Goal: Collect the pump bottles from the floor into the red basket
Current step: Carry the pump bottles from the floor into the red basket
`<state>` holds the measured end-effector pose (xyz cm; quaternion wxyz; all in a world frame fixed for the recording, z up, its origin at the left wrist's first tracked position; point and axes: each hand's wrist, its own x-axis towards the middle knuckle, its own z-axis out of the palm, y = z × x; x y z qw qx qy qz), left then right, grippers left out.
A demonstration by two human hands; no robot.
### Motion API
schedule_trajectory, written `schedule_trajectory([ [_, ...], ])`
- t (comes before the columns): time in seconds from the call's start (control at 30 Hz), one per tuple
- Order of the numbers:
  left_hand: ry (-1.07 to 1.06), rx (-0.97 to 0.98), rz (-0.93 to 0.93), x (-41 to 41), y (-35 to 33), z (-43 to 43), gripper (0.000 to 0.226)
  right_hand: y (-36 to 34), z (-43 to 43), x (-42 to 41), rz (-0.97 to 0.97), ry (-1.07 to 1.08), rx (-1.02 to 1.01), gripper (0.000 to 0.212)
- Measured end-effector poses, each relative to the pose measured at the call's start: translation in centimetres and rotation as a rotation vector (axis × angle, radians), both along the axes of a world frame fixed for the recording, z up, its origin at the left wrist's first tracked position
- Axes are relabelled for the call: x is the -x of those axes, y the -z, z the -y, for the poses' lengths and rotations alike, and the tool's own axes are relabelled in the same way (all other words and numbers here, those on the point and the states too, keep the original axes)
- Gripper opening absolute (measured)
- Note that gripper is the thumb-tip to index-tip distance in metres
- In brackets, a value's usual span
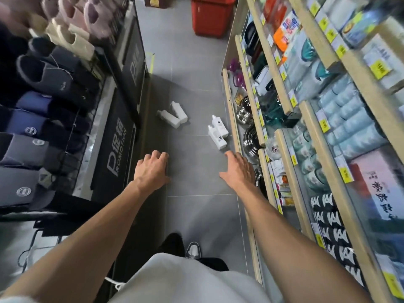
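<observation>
Four pump bottles (216, 136) lie ahead, left hand (152, 169) and right hand (239, 170) grips wide, empty; a rushed grab may skid one under the shelf (232, 121).

Even, fairly bright indoor light falls on the grey floor (196, 62), with a soft shadow beside the left display (122, 138). Edges bow strongly (wide-angle lens), and the top-right shelves (312, 29) are blurred.

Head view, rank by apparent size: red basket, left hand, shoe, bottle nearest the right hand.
1. red basket, cropped by the frame top
2. left hand, only slightly smaller; nearer the camera
3. bottle and shoe: alike, shoe partly hidden, unranked
</observation>
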<state>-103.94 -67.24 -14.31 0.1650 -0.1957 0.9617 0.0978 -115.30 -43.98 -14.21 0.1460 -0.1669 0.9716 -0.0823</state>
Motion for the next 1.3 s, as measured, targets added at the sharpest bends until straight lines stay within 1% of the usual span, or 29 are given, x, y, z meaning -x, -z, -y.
schedule_trajectory([
  [0.27,0.045,-0.048,0.026,8.4,1.3,4.6,0.079,0.2,3.7,7.2,0.024,0.014,-0.041,0.066],
  [0.43,0.056,-0.071,0.031,13.5,1.8,8.2,0.084,-0.2,6.6,11.4,0.038,0.042,-0.068,0.065],
  [0.6,0.089,-0.068,0.033,18.7,1.7,10.8,0.087,-0.5,9.1,15.9,0.034,0.078,-0.055,0.07],
  [0.93,0.134,-0.065,0.072,29.4,2.9,11.2,0.087,0.7,10.5,26.0,0.07,0.101,-0.035,0.073],
  [1.07,0.13,-0.061,0.085,33.4,3.0,10.4,0.086,1.6,10.2,30.4,0.095,0.1,-0.021,0.07],
  [1.17,0.11,-0.041,0.107,36.8,2.7,9.9,0.084,2.0,10.2,34.5,0.11,0.102,0.012,0.071],
  [1.3,0.086,-0.029,0.126,41.3,2.7,9.4,0.087,2.6,10.2,39.7,0.111,0.072,0.042,0.07],
])
